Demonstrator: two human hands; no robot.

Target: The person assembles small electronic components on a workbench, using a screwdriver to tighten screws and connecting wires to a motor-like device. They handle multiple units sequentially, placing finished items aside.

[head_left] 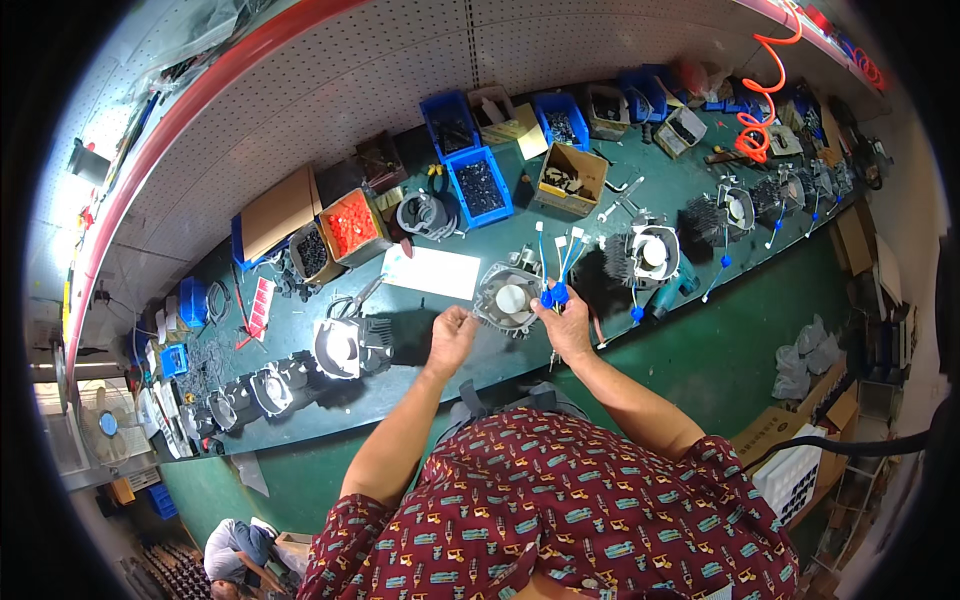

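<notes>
Straight ahead on the green bench stands a round grey metal housing (497, 287) with a pale disc at its middle. At its right side my right hand (567, 325) is closed on a bunch of wire leads (566, 257), which have white plugs at their upper ends and blue round parts by my fingers. My left hand (452, 338) is pinched shut at the housing's left edge; what its fingers hold, if anything, is too small to make out. A white sheet (431, 271) lies beyond that hand.
More finned housings stand to the left (352, 347) and right (645, 252), some at right with blue-capped leads. Behind are blue bins (480, 187), a cardboard box (571, 178) and a box of orange-red parts (352, 227). An orange coiled hose (752, 135) hangs at right. A person (240, 552) bends down at lower left.
</notes>
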